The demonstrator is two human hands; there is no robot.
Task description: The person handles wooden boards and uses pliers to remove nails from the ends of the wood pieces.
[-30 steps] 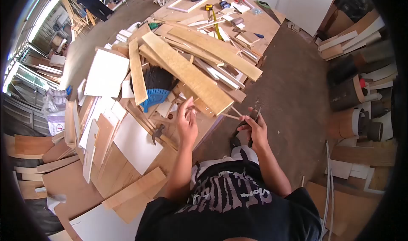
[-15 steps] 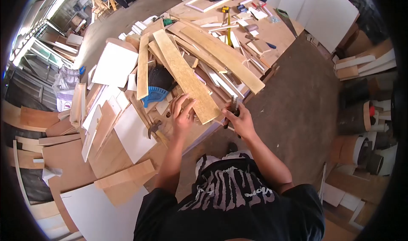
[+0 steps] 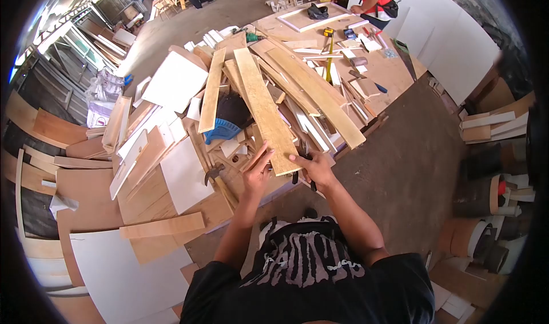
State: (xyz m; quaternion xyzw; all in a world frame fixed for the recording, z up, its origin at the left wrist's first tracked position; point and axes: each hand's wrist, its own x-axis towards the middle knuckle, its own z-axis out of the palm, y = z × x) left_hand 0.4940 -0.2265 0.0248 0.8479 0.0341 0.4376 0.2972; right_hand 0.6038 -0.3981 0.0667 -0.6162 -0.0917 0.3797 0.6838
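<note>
One long, mottled golden plank: right hand clamps it, left hand's grip unclear.

The plank is long, flat and straight, yellowish tan with a faintly mottled face and a squared near end. That end lies between the left hand and the right hand, broad face up, with the right thumb on its top near the corner. From the hands it runs away, slanting slightly left, its far end over other boards. The tool is dark and slim, mostly hidden in the right hand, one handle poking out below.
</note>
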